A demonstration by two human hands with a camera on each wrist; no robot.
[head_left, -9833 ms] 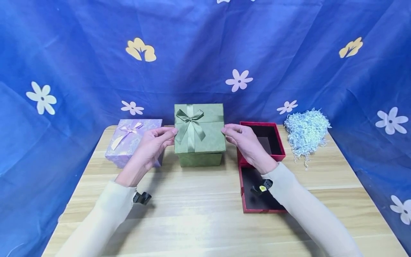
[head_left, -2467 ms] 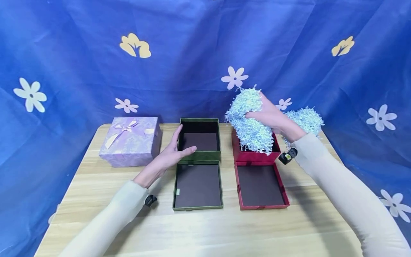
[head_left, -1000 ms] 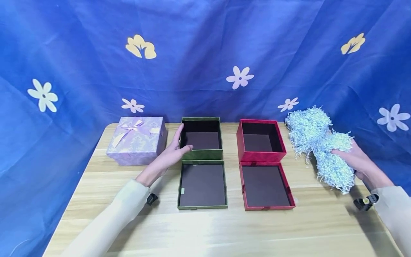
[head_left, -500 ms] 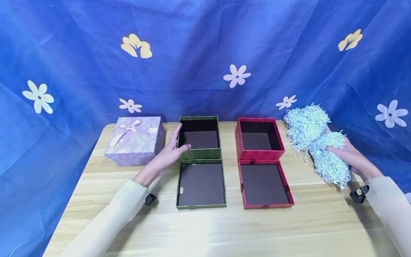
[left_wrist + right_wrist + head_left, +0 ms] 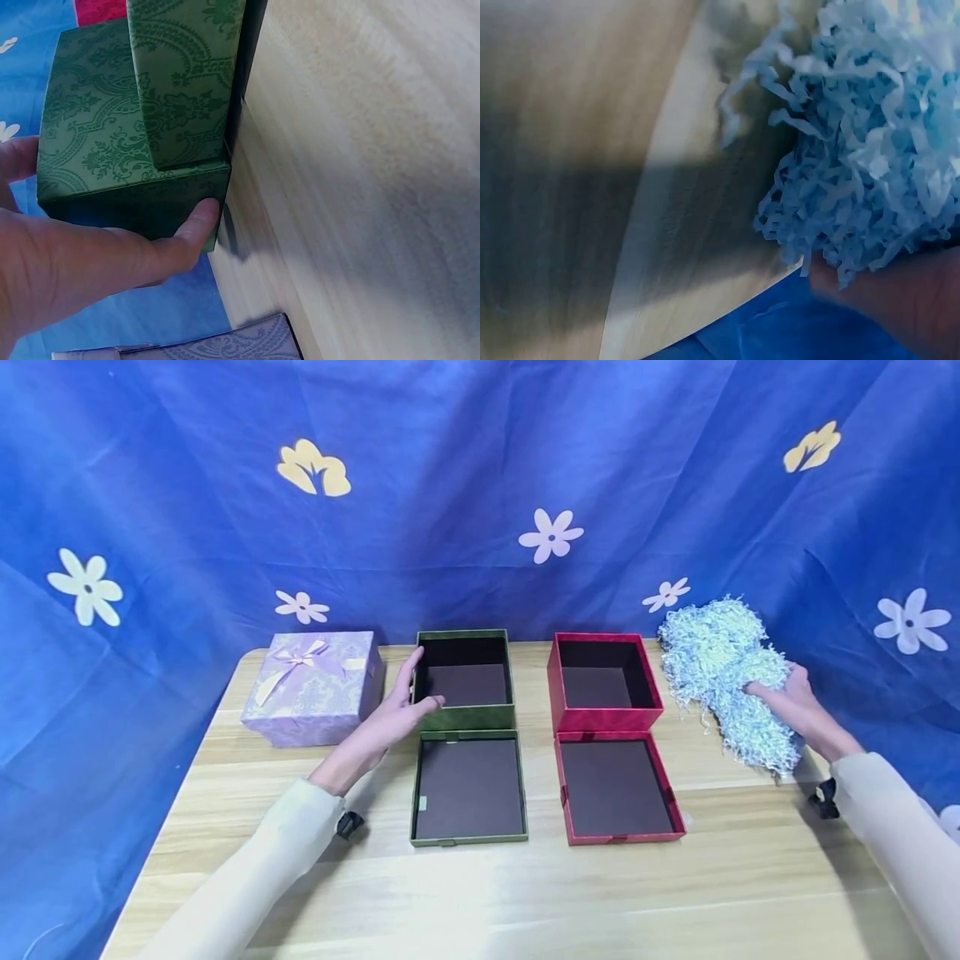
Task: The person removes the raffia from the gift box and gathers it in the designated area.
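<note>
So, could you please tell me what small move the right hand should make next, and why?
I would probably loosen the right hand and let its clump of blue shredded paper settle against the pile: moments ago this hand held shreds above the red box, but now its clump seems to touch the pile, and no shreds show inside that box.
</note>
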